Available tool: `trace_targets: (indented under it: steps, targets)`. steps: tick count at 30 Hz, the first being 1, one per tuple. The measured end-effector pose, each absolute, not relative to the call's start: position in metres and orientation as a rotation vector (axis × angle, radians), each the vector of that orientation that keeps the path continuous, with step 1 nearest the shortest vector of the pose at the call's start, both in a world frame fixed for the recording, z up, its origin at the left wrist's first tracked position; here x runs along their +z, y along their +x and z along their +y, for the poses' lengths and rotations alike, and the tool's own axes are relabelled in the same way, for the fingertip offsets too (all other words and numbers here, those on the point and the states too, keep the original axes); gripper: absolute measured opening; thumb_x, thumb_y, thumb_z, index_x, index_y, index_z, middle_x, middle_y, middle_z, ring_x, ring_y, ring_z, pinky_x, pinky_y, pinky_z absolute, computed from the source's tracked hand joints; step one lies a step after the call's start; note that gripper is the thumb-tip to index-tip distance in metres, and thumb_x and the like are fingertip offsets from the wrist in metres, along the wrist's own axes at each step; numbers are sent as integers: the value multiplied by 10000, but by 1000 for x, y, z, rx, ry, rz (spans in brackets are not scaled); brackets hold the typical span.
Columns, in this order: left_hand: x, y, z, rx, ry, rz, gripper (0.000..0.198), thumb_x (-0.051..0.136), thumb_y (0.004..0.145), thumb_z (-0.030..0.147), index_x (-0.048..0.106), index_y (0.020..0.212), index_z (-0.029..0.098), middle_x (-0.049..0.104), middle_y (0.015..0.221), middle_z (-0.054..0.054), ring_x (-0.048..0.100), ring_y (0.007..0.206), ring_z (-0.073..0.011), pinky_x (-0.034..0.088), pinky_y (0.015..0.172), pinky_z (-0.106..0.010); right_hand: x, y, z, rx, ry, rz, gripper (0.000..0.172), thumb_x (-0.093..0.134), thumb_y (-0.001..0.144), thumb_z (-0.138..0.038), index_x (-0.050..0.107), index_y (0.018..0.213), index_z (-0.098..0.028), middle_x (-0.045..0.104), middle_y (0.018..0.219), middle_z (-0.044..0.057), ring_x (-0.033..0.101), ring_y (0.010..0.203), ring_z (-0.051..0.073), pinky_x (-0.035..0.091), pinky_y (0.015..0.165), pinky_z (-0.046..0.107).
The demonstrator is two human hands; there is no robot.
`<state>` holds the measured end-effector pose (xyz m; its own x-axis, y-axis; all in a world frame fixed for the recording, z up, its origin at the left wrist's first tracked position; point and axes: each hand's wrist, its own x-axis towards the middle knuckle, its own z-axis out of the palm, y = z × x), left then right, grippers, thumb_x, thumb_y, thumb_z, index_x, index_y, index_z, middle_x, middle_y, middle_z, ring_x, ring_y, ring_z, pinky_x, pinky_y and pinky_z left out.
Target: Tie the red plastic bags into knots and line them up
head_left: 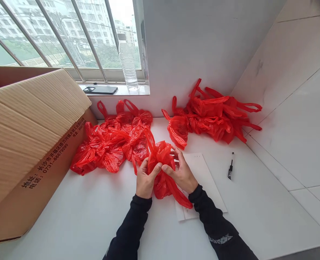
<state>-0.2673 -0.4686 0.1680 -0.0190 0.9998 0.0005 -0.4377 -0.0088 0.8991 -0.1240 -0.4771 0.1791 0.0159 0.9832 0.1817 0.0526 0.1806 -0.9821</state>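
Between my two hands is a red plastic bag (163,186), bunched up, with one handle loop rising at the upper left and another hanging toward the lower right. My left hand (146,178) grips its left side, thumb across the front. On the right side my right hand (183,173) closes round it, its thumb near the left thumb. Whatever the bag contains is hidden. Just beyond my left hand lies a group of tied red bags (113,141). Partly under the held bag and my right wrist is a white paper pad (203,184).
At the left stands an open cardboard box (54,144) with printed characters. A pile of red bags (214,115) lies against the back wall, and a black pen (230,168) is on the table at right. The windowsill bears a phone (101,89) and a clear water bottle (128,66).
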Motion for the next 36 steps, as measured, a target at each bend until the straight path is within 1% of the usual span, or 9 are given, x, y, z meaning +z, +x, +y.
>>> trace_targets:
  steps: [2, 7, 10, 14, 18, 20, 25, 30, 36]
  targets:
    - [166, -268, -467, 1450, 829, 891, 439, 830, 725, 301, 683, 1127, 204, 742, 1124, -64, 689, 1021, -230, 518, 950, -351, 177, -127, -479, 966, -1194, -1352, 786, 816, 748, -422, 432, 1415, -267, 576, 1322, 100, 591, 1156, 259, 520, 966, 414]
    - [162, -269, -465, 1415, 775, 822, 359, 787, 737, 254, 688, 1076, 192, 759, 1038, -61, 708, 976, -240, 536, 903, -351, 172, -122, -474, 958, -1214, -1312, 297, 685, 860, -379, 596, 1100, -229, 696, 1048, 56, 660, 913, 213, 541, 819, 354]
    - [162, -269, -466, 1398, 816, 859, 401, 803, 676, 198, 680, 1058, 197, 762, 1020, -47, 713, 957, -239, 540, 876, -338, 170, -116, -469, 931, -1204, -1241, 188, 654, 876, -377, 626, 952, -208, 697, 904, 37, 650, 811, 195, 529, 773, 329]
    - [165, -268, -467, 1392, 879, 901, 488, 834, 652, 211, 652, 1106, 199, 749, 1085, -55, 705, 997, -240, 532, 917, -349, 173, -115, -470, 995, -1154, -1213, 245, 639, 895, -409, 632, 1040, -211, 705, 991, 50, 664, 893, 205, 534, 821, 336]
    - [167, -267, -469, 1389, 931, 900, 519, 849, 661, 235, 635, 1133, 204, 747, 1074, -53, 703, 1004, -241, 533, 930, -357, 178, -122, -475, 1120, -1082, -1283, 559, 752, 813, -380, 539, 1314, -249, 683, 1228, 68, 669, 1071, 235, 532, 951, 378]
    - [166, -267, -469, 1380, 959, 913, 535, 854, 667, 246, 631, 1151, 201, 744, 1082, -62, 700, 1005, -238, 527, 943, -361, 178, -123, -476, 1084, -1091, -1295, 516, 757, 803, -339, 571, 1274, -242, 706, 1186, 57, 681, 1040, 234, 531, 954, 380]
    - [165, -267, -468, 1357, 923, 909, 579, 852, 678, 269, 623, 1205, 199, 734, 1100, -75, 683, 1035, -238, 523, 936, -363, 176, -121, -473, 986, -1116, -1228, 211, 663, 849, -270, 656, 1052, -214, 731, 948, 27, 675, 862, 214, 544, 824, 339]
    - [164, -268, -468, 1239, 903, 854, 533, 801, 724, 274, 638, 1224, 195, 742, 1116, -89, 681, 1052, -259, 526, 898, -360, 175, -117, -470, 964, -1067, -1112, 217, 648, 845, -254, 666, 1056, -207, 725, 984, 35, 661, 908, 224, 526, 860, 346]
    - [160, -267, -467, 1205, 999, 853, 393, 808, 718, 276, 701, 1081, 166, 758, 1026, -72, 693, 970, -236, 533, 867, -333, 177, -117, -470, 1003, -1025, -1057, 314, 669, 841, -292, 647, 1148, -226, 725, 1092, 54, 669, 991, 239, 525, 930, 382]
